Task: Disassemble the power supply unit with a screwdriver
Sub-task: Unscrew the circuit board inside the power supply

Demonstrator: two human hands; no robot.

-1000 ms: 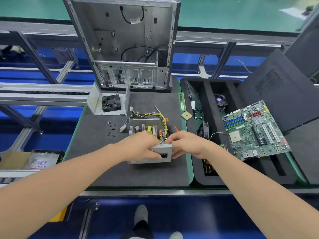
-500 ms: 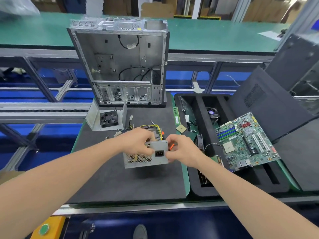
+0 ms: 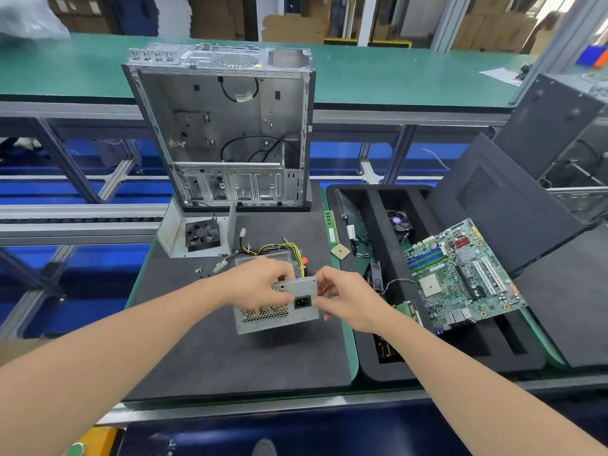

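The grey metal power supply box (image 3: 279, 319), mesh-sided with a black socket, sits mid-way along the table's dark foam mat (image 3: 230, 357). The left hand (image 3: 256, 284) curls its fingers over the top; the right hand (image 3: 342, 301) pinches the socket-end plate. Yellow wires (image 3: 279, 247) trail behind.

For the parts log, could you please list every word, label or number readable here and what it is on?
No text can be read here.
Printing on the motherboard: too small.
Label on the memory stick: blurred.
On the power supply unit: no text shows.
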